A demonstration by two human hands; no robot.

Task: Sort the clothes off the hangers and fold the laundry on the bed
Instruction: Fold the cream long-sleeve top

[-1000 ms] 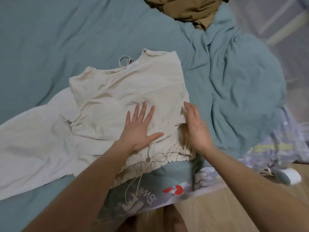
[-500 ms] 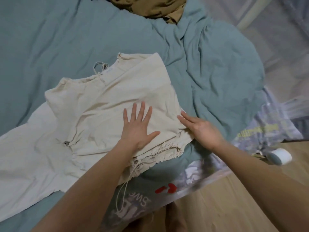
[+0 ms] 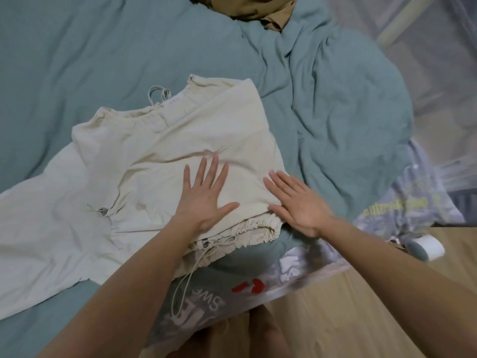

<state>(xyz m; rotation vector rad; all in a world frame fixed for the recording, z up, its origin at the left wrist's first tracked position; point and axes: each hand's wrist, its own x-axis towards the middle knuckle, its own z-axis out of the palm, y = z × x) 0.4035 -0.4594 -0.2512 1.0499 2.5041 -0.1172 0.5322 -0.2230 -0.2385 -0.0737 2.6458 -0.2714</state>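
Observation:
A cream garment [image 3: 160,161] with a drawstring hem lies partly folded on the teal bed cover [image 3: 77,60]. One long part of it spreads out to the left. My left hand [image 3: 204,195] presses flat on the folded panel, fingers spread. My right hand [image 3: 296,202] lies flat on the panel's right edge, just above the gathered hem [image 3: 255,228]. A drawstring [image 3: 185,285] hangs off the near edge of the bed.
An olive-brown garment [image 3: 258,9] is bunched at the far edge of the bed. The teal duvet [image 3: 348,112] is rumpled on the right. A printed sheet [image 3: 206,306] shows along the bed's near edge, above wooden floor [image 3: 361,306]. A white and grey cylinder [image 3: 423,248] lies at right.
My right hand has turned from standing on edge beside the garment to lying flat on its right edge. My left hand has stayed pressed on the panel. The view has shifted slightly.

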